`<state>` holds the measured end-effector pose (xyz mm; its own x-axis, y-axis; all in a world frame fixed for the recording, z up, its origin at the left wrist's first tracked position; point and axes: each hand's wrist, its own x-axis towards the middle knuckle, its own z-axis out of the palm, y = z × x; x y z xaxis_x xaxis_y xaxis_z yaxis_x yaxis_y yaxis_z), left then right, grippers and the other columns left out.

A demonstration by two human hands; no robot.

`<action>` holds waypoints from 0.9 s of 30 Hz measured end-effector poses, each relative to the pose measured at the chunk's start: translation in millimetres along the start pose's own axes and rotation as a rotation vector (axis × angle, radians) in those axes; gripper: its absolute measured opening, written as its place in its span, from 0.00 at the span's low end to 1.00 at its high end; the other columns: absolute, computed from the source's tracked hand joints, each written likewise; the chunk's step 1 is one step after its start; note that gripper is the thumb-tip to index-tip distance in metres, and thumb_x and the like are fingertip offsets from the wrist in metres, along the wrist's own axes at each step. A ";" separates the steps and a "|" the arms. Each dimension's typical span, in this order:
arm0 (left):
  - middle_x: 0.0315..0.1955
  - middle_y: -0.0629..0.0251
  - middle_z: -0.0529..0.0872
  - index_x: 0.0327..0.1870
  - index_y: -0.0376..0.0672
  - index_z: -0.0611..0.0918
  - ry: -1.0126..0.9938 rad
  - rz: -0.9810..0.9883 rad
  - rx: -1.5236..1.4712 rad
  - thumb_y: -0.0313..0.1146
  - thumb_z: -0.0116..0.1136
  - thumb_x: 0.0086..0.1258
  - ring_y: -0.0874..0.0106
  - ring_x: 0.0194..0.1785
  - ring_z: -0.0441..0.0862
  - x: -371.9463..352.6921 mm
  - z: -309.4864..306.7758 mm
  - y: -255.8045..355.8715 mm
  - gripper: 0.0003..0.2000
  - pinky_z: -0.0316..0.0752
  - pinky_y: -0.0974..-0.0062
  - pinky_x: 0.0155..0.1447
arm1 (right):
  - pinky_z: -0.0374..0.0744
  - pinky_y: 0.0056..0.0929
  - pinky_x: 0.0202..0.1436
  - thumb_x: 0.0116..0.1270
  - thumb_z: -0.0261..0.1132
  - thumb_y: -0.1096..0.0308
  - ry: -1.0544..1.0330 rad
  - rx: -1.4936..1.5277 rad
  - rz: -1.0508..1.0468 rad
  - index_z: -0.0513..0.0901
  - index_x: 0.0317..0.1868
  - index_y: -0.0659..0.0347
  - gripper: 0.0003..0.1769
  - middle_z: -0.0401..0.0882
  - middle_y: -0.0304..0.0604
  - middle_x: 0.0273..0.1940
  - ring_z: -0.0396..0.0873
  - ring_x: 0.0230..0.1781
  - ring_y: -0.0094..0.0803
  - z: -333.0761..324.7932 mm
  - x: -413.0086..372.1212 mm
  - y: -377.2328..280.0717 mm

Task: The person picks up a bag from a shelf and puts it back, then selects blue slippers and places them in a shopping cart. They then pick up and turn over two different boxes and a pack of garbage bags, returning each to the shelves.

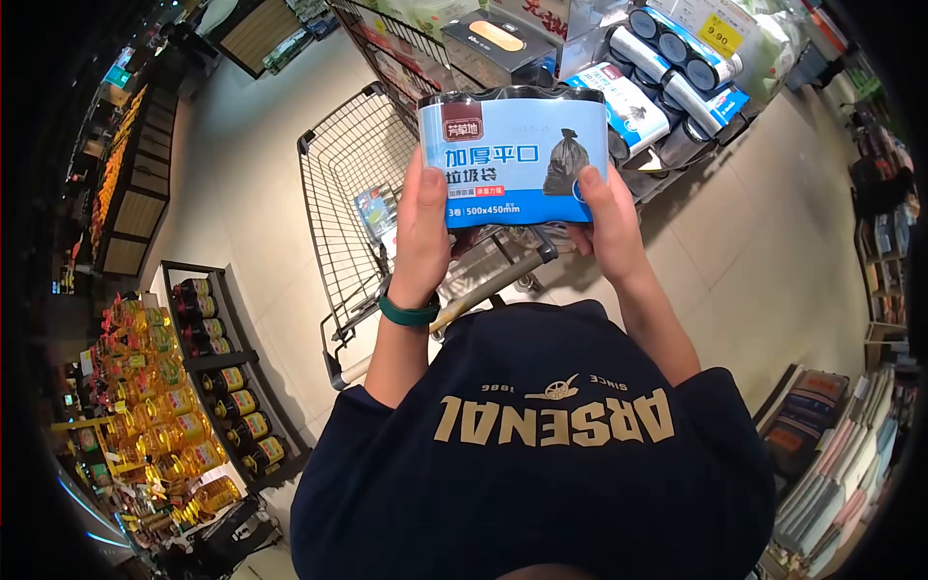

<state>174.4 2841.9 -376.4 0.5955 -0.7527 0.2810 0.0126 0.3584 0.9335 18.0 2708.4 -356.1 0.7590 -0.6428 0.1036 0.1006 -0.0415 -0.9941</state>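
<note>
In the head view, a shop aisle with a pale tiled floor (710, 256) is spreading beneath the person, a wire shopping cart (353, 169) is standing ahead, and bottle shelves (159, 406) are lining the left side. A display (667, 92) at upper right is holding more rolls under a yellow price tag (719, 33). The pack of garbage bags (512, 159) is hovering upright above the cart's handle (493, 287), its light-blue wrapper showing a dark bag picture, "500x450mm" and a darker blue lower band. The left hand (611, 217) and right hand (422, 227) are grasping its opposite ends, thumbs pressing the front.
</note>
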 end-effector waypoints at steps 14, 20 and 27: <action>0.79 0.47 0.39 0.80 0.46 0.46 -0.207 0.397 0.137 0.63 0.73 0.50 0.52 0.80 0.50 -12.9 20.0 13.3 0.62 0.56 0.50 0.76 | 0.57 0.16 0.09 0.73 0.47 0.36 -0.298 0.863 0.468 0.78 0.50 0.60 0.33 0.80 0.42 0.27 0.60 0.08 0.19 -15.5 -9.6 16.8; 0.73 0.50 0.58 0.79 0.46 0.46 -0.186 0.550 0.244 0.38 0.84 0.41 0.56 0.72 0.65 -10.2 26.7 13.0 0.65 0.65 0.59 0.72 | 0.58 0.16 0.07 0.74 0.42 0.38 -0.739 1.252 0.733 0.76 0.59 0.60 0.35 0.78 0.45 0.27 0.57 0.08 0.19 -8.3 -18.5 58.0; 0.66 0.49 0.69 0.79 0.44 0.44 -0.131 0.403 0.064 0.34 0.84 0.44 0.59 0.66 0.73 -7.8 28.4 27.8 0.65 0.69 0.61 0.70 | 0.60 0.18 0.06 0.77 0.37 0.41 -1.070 1.301 0.752 0.75 0.54 0.67 0.36 0.71 0.49 0.18 0.62 0.06 0.22 -8.4 -21.3 62.7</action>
<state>147.2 2842.1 -346.4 0.4352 -0.6251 0.6480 -0.2527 0.6060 0.7543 2.7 2713.0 -420.9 0.8557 0.4795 0.1944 -0.4331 0.8693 -0.2381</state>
